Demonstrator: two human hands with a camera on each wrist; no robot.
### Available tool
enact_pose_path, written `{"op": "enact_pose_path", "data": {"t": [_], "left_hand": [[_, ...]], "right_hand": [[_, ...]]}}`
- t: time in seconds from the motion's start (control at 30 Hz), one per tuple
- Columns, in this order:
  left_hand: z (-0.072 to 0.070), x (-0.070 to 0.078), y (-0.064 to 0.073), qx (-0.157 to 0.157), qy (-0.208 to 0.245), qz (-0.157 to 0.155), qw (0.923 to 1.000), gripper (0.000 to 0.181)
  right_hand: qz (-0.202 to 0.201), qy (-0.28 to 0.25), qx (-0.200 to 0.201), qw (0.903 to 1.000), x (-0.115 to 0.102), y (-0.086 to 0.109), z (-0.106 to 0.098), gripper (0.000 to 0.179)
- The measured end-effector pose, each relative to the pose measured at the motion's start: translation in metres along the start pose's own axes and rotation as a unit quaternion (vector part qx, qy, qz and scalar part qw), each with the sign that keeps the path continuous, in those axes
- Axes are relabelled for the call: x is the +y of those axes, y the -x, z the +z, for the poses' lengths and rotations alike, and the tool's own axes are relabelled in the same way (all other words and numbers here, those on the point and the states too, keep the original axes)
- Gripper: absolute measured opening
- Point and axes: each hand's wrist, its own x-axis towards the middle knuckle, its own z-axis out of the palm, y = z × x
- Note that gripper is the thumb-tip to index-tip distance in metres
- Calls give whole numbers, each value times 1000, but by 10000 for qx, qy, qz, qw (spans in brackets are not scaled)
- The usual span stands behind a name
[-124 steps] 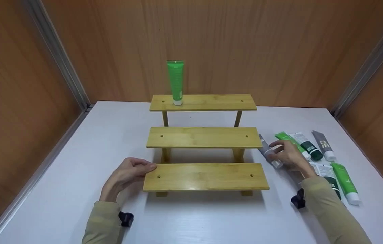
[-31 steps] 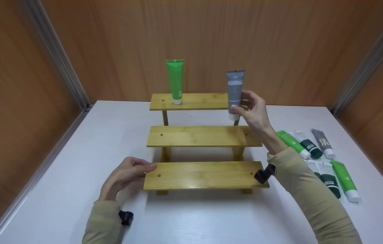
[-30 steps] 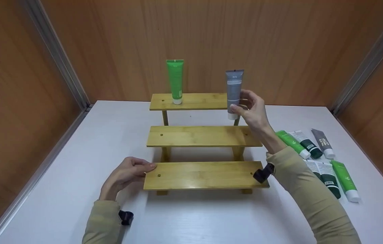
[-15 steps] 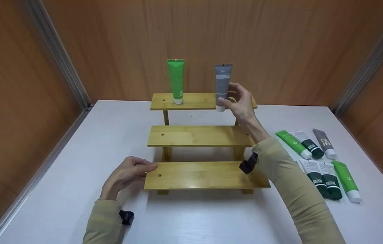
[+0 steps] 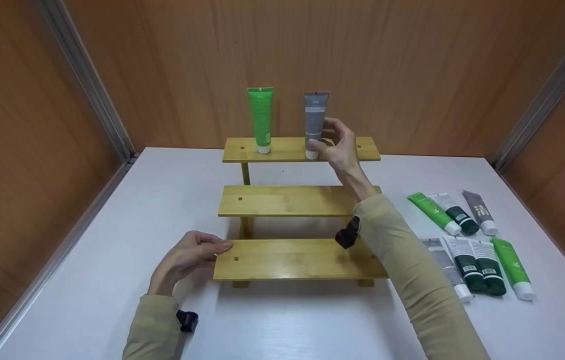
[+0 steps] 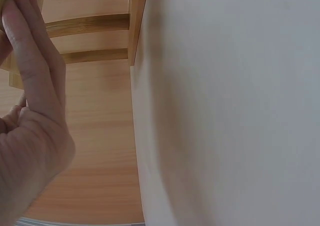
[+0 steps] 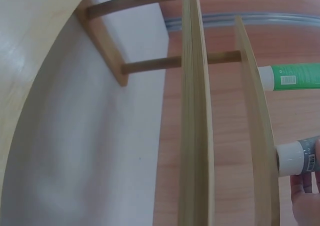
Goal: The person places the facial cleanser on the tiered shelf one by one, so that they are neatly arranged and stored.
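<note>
A three-tier wooden display stand (image 5: pixel 282 259) stands on the white table. My left hand (image 5: pixel 185 257) grips the left end of its lowest plank, thumb on top; the left wrist view shows the fingers (image 6: pixel 37 71) at the plank. At the top tier, my right hand (image 5: pixel 340 147) pinches a grey squeeze tube (image 5: pixel 315 112) by its lower part, upright with the white cap down. The right wrist view has that cap (image 7: pixel 290 159) at the top plank, seemingly touching. To its left a green squeeze tube (image 5: pixel 261 117) stands upright on the same plank, a gap between them.
Several more tubes lie on the right of the table: green ones (image 5: pixel 512 265), white and dark green ones (image 5: pixel 486 267), and grey ones (image 5: pixel 480 210). Wood-panelled walls (image 5: pixel 412 75) enclose the table at the back and sides.
My right hand picked up the grey tube from beside the stand, raised it upright, and carried it left and back onto the top tier. The left hand stayed on the lowest plank.
</note>
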Motion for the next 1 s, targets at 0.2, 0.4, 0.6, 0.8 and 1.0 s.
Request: {"op": "enact_pose_path", "data": {"t": [0.2,0.4,0.6,0.8,1.0], "left_hand": [[1,0,0,-13,-15,3,10000,31],[0,-3,1,-2,-55,44,10000,31],[-1,-3,2,12,-76,62,10000,29],[0,-2,4,-61,-70,115,9999,27],[0,-2,4,-30,-127,74,9999,32]], "right_hand": [[-110,-83,36,9999,5,-5,6,49],[-147,-259,128,9995,7,-8,11,50],[-159,-326,221,9991,7,-10,17,48],[-109,-236,268,9993,7,-11,21,49],[-124,-243,271,9993,8,-11,23,49]]}}
